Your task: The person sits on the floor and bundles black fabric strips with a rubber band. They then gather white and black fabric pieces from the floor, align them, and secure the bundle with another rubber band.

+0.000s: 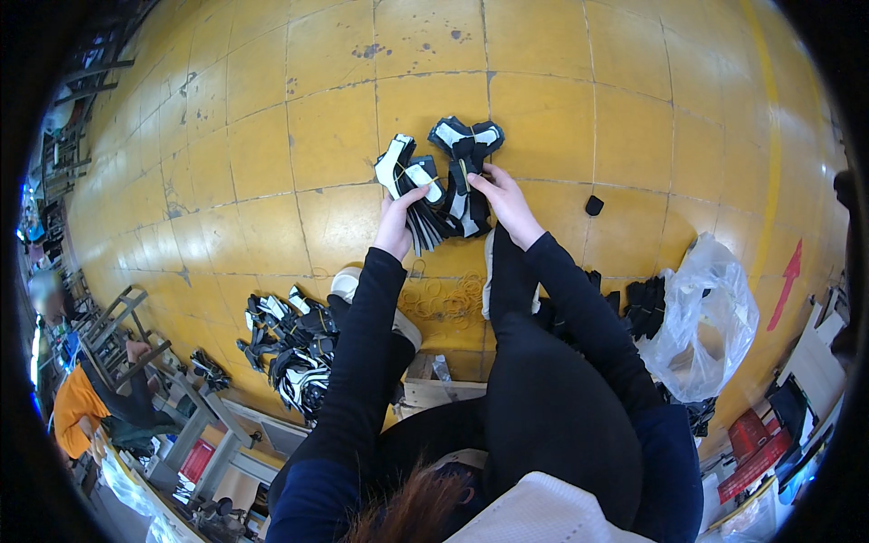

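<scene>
In front of me, several banded bundles of black, white and grey cut pieces lie close together on the yellow floor. My left hand (396,224) is closed on the near edge of a bundle of black-and-white pieces (392,166), thumb on top. My right hand (510,206) has its thumb and fingers closed on the side of a bundle of black and grey pieces (466,201), near a yellow rubber band (463,168). Touching its far end is a forked bundle of black and light grey pieces (466,136). Both hands' undersides are hidden.
Loose rubber bands (439,297) lie between my feet. A heap of black-and-white bundles (303,348) is at left, with a clear plastic bag (701,317) and dark bundles (644,306) at right. A small black piece (594,206) lies alone. A person in orange (80,407) sits far left.
</scene>
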Demonstrator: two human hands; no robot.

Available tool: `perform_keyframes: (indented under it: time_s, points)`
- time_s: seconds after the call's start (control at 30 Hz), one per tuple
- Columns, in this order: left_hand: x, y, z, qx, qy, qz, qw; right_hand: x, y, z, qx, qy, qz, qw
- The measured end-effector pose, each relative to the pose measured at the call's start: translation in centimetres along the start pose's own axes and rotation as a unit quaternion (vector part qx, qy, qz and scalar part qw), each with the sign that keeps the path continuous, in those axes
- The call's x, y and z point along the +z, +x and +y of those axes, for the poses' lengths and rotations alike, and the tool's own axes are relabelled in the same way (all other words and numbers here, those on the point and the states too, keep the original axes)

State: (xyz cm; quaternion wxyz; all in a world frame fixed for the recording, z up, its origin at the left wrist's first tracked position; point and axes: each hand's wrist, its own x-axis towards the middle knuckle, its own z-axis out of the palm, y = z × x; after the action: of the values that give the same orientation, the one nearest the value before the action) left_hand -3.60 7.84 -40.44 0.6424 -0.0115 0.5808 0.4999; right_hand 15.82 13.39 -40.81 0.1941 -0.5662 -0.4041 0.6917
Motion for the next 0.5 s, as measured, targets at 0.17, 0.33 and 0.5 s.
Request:
perform_keyframes:
  time_s: [0.17,0.33,0.5]
  points:
    - [0.1,0.0,0.2,-0.052,0.023,-0.006,0.998,0.3,-0.6,-0.8,-0.002,0.041,0.006,0.999]
    - [-0.8,0.8,-0.4,0.036,0.092,0.044,0.994,0.2,-1.0,-1.6,0.006,0.062,-0.008,0.998]
    - [-1.8,0.4,-0.2,0.117,-0.029,0.149,0.982,0.0,-1.1,-1.8,0.002,0.052,-0.016,0.999]
